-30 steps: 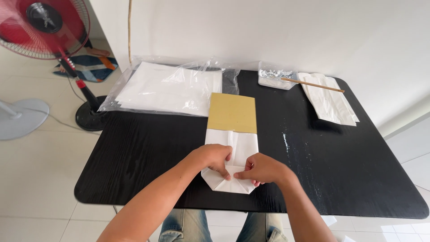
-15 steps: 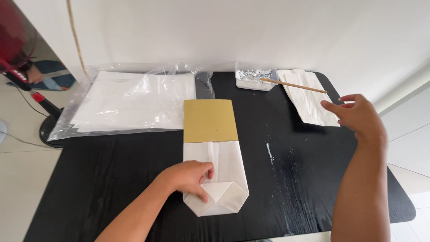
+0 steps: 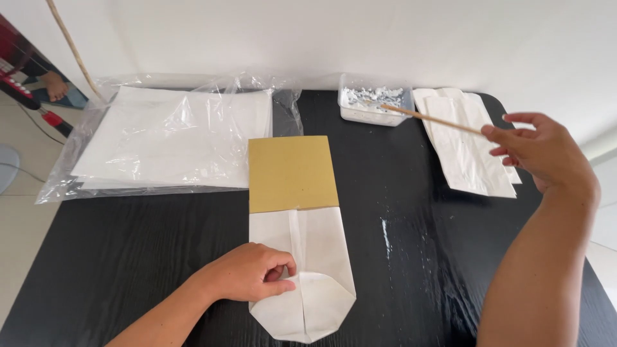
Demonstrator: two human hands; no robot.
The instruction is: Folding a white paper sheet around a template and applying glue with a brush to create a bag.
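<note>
Paper bag flat at the table's near edge, bottom flaps folded but seemingly unglued – left hand curled, pressing the fold. Beyond the bag, right hand pinching the stick resting in the paste tub – finished bags beside it.

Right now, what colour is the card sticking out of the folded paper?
Mustard yellow-brown card; clearest in the head view.
</note>
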